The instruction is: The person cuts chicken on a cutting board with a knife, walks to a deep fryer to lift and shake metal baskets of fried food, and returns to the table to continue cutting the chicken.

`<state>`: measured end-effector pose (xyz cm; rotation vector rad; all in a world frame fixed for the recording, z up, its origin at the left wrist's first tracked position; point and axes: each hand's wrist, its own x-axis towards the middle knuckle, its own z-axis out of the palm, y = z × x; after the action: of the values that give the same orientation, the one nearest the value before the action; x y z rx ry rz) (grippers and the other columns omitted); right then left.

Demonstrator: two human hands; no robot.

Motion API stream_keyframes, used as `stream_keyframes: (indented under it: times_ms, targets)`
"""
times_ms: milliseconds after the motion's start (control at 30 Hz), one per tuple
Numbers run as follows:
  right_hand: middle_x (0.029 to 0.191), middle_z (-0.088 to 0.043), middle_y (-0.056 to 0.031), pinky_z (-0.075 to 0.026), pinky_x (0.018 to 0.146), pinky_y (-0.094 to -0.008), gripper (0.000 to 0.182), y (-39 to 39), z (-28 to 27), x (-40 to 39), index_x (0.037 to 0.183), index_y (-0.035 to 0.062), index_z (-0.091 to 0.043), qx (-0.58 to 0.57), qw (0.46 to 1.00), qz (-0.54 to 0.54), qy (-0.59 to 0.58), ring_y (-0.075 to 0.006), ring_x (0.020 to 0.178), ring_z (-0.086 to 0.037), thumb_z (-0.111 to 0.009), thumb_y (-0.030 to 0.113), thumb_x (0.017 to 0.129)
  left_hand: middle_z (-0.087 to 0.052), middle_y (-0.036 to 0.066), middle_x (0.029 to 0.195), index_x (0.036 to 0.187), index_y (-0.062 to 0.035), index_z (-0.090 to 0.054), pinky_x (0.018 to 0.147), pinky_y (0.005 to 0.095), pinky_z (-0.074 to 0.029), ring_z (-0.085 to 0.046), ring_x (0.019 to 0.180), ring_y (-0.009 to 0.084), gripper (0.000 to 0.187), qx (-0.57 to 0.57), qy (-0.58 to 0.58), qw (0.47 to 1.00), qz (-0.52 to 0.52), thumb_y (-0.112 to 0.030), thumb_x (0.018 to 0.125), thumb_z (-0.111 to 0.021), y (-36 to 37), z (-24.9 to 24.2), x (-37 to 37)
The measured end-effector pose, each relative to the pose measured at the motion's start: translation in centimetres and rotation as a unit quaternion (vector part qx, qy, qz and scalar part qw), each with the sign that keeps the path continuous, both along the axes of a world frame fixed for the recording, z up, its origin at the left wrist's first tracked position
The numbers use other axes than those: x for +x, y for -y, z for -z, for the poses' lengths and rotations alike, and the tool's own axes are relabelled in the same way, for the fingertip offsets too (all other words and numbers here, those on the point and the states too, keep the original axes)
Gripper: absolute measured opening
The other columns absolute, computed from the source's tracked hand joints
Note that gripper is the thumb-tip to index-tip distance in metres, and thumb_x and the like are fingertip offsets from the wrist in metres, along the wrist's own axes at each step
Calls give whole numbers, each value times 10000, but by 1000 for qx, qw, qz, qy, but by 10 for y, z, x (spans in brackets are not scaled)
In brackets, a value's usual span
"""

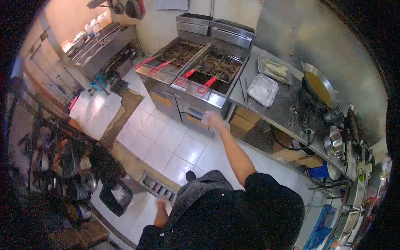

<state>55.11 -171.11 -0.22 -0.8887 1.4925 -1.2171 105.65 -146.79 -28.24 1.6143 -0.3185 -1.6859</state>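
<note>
My right hand (pixel 216 121) reaches forward in front of the steel double fryer (pixel 204 97), overlapping its lower front. The hand is smeared by motion, with a pale, whitish patch at its fingers that I cannot make out. Wire fry baskets sit in the fryer wells, and a red basket handle (pixel 207 84) sticks out above my right hand. Low at my left side, my left hand (pixel 162 211) hangs next to the dark apron (pixel 196 193), its fingers indistinct. A slotted floor drain grate (pixel 158 186) lies beyond it.
Right of the fryer, a steel counter (pixel 283 108) bears a foil-like tray (pixel 263 89), a second tray (pixel 275 70) and a wok of yellowish liquid (pixel 320 87). Cardboard boxes (pixel 246 121) fill the shelf below. A black bin (pixel 116 196) and crowded shelving stand at left.
</note>
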Motion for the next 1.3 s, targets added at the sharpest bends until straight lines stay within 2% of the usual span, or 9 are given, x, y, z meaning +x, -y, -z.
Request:
stream_keyframes:
  times_ms: [167, 300, 467, 500, 533, 600, 633, 900, 1300]
  targets:
    - [718, -533, -64, -480, 585, -296, 196, 125, 16, -40, 886, 51, -522, -67, 995, 19, -71, -182, 628, -543, -500, 239, 831, -527, 49, 668, 880, -74, -531, 507, 333, -412, -505, 570, 204, 237, -98, -62, 993, -15, -290, 823, -452, 284, -104, -14]
    - [672, -511, -55, -461, 548, -291, 195, 172, -14, -50, 770, 65, -478, -11, 912, 142, 385, -188, 596, -519, -509, 247, 834, -534, 57, 655, 882, -65, -531, 466, 326, -408, -510, 537, 209, 217, -144, -127, 981, 12, -261, 813, -469, 390, -157, -37]
    - [546, -430, -24, -479, 493, -315, 160, 209, 9, -87, 880, 7, -530, -231, 832, 94, 496, -167, 526, -510, -520, 126, 773, -508, 52, 616, 805, -66, -534, 446, 293, -402, -474, 496, 169, 197, -76, -36, 996, 38, -261, 800, -501, 407, -107, -48]
    - [540, -438, -27, -479, 492, -323, 161, 218, 22, -93, 875, 6, -536, -218, 909, 106, 339, -178, 525, -524, -508, 127, 772, -492, 52, 595, 753, -78, -518, 450, 304, -401, -470, 501, 184, 229, 158, -209, 959, 105, -304, 788, -520, 426, -49, -12]
    - [534, -447, -30, -480, 490, -331, 163, 228, 35, -100, 870, 5, -542, -187, 959, 124, 173, -188, 525, -538, -497, 127, 771, -494, 63, 599, 741, -83, -500, 472, 329, -410, -465, 499, 198, 250, 20, -74, 996, 47, -328, 776, -535, 400, 2, -7]
    - [532, -458, -29, -481, 489, -336, 182, 238, 49, -113, 869, 4, -546, -196, 905, 151, 346, -197, 514, -538, -494, 150, 772, -496, 67, 606, 745, -77, -503, 482, 328, -410, -468, 516, 198, 251, 15, 23, 991, 133, -323, 781, -532, 373, -4, 0]
    - [501, -411, -1, -390, 414, -300, 170, 238, 64, -115, 833, 19, -548, -207, 961, 165, 79, -152, 435, -460, -498, 174, 787, -497, 68, 610, 747, -74, -505, 487, 328, -410, -470, 525, 199, 251, 23, 38, 985, 164, -321, 783, -530, 364, -5, 6]
    - [464, -370, 45, -293, 309, -259, 134, 173, -2, -38, 833, 92, -530, 85, 945, 313, 37, -73, 356, -368, -509, 224, 822, -505, 82, 641, 763, -49, -517, 527, 325, -410, -483, 593, 202, 256, 43, 68, 952, 295, -302, 802, -516, 439, -39, -4]
    - [539, -426, 51, -338, 360, -226, 100, 166, -32, -2, 827, 129, -477, 15, 932, 341, 126, -80, 426, -428, -530, 214, 826, -533, 109, 680, 854, 0, -549, 468, 301, -408, -498, 543, 191, 235, -2, 22, 943, 333, -225, 797, -515, 649, -120, -136]
